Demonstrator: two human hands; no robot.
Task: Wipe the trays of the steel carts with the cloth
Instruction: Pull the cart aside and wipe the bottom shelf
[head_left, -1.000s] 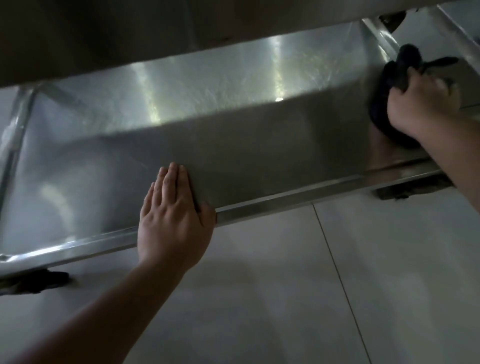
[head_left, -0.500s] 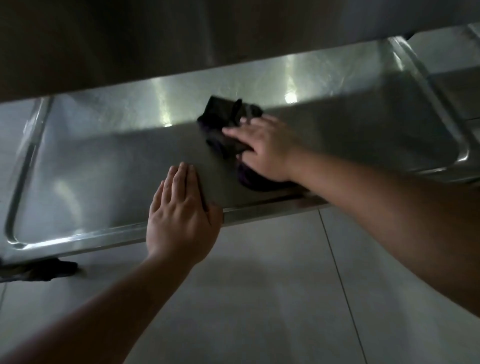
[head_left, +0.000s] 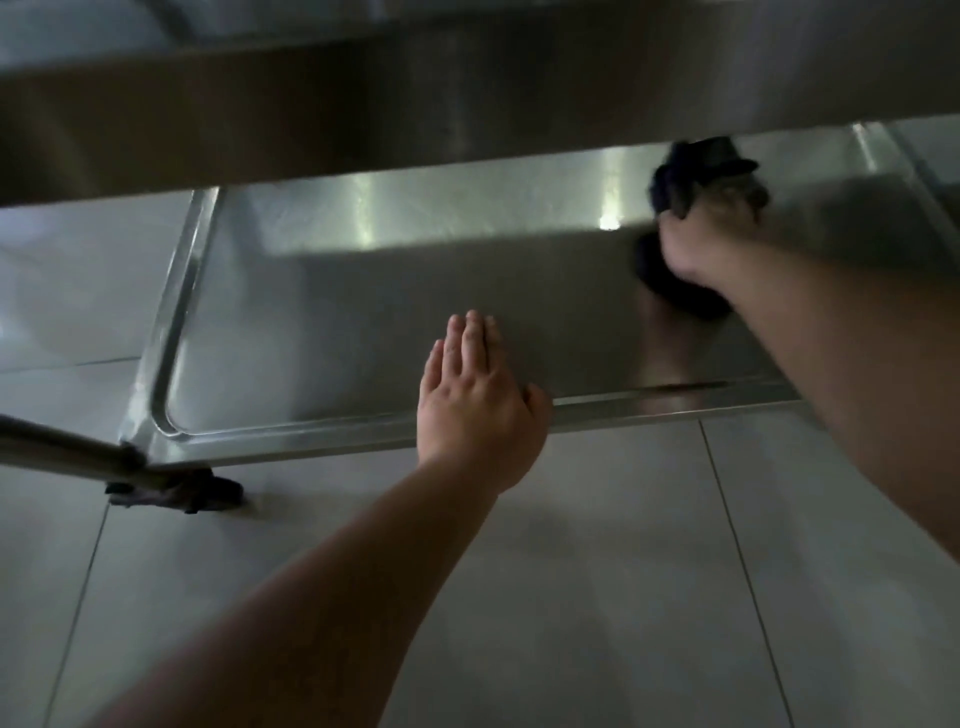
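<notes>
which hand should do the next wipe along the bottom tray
Right. The right hand already grips the dark cloth on the tray, at its right end. The left hand lies flat at the front rim, apparently steadying the cart.

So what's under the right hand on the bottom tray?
A dark cloth is bunched under the right hand, sticking out beyond the fingers and behind the wrist, on the steel tray. The tray surface beneath the cloth is covered, so its state cannot be seen.
</notes>
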